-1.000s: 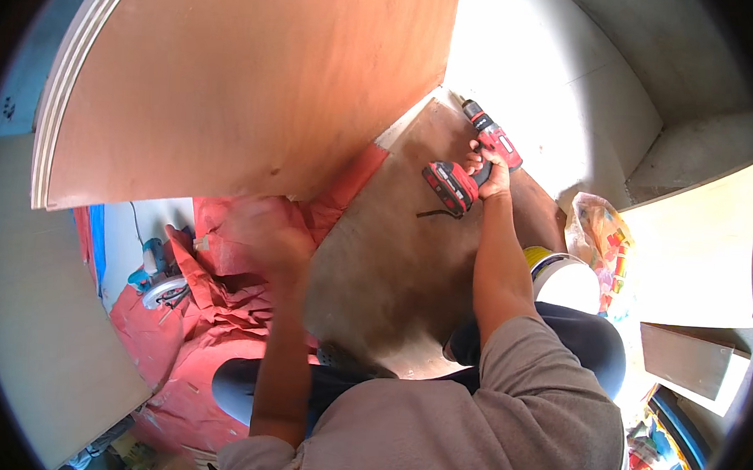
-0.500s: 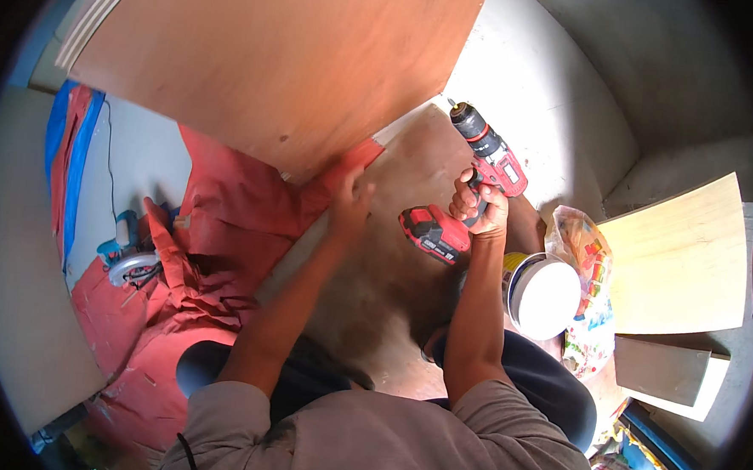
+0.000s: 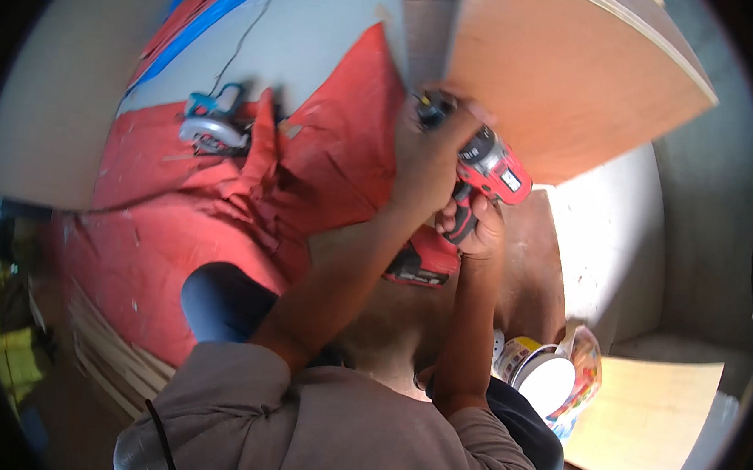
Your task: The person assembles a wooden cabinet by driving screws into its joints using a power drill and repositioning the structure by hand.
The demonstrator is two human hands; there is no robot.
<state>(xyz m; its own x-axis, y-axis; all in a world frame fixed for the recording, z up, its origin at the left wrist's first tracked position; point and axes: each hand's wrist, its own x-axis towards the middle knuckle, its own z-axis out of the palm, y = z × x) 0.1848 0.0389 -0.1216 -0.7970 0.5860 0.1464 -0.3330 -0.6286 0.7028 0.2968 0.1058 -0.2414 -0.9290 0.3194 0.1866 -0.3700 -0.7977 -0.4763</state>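
My right hand (image 3: 479, 228) grips the handle of a red and black cordless drill (image 3: 509, 176). The drill's chuck and bit point up and to the left, and its red battery shows below the handle, partly behind my left forearm. My left hand (image 3: 436, 157) is wrapped around the front of the drill at the chuck, its fingers partly hidden. Just beyond the drill stands a large brown wooden panel (image 3: 563, 83), its lower edge close to my hands.
A circular saw (image 3: 216, 129) lies at the left on a crumpled red sheet (image 3: 163, 241). To the right are a white-lidded bucket (image 3: 547, 384), a plastic bag (image 3: 587, 365) and a pale board (image 3: 648, 419). Wood strips (image 3: 115, 340) lie at lower left.
My left hand has come up and across onto the front of the drill. My view has turned left, so the panel and bucket appear further right and the saw nearer the middle.
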